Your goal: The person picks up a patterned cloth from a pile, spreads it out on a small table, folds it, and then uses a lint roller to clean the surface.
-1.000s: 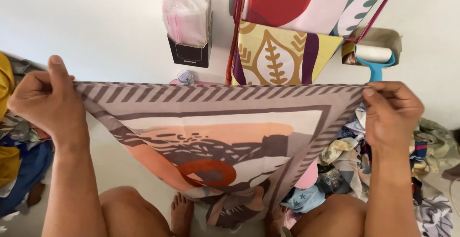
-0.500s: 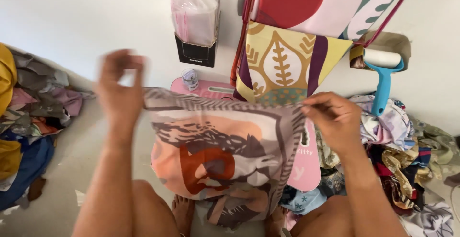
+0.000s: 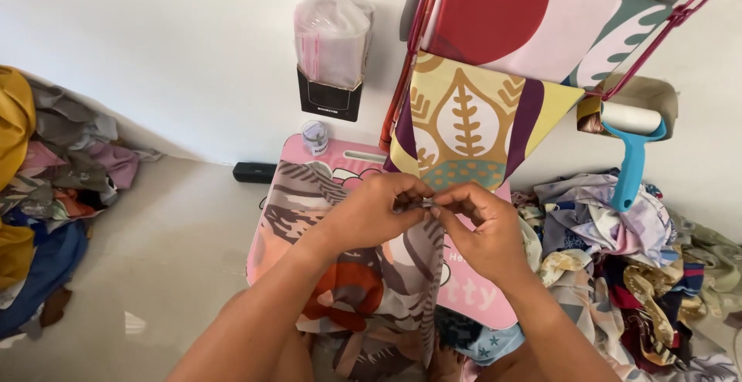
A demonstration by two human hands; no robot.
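A patterned scarf in grey, peach and rust hangs folded in half below my hands, over a small pink table. My left hand and my right hand meet at the middle. Both pinch the scarf's top corners together between thumb and fingers. The scarf's lower part drapes down toward my legs at the bottom edge.
Heaps of mixed fabrics lie at the left and right. More printed scarves hang on a red rack. On the white wall sit a holder of clear bags and a blue lint roller. A small jar stands on the table.
My hands, stretched wide apart a second ago, have swung inward and met. The scarf went from a spread, taut sheet to folded in half, uncovering the pink table.
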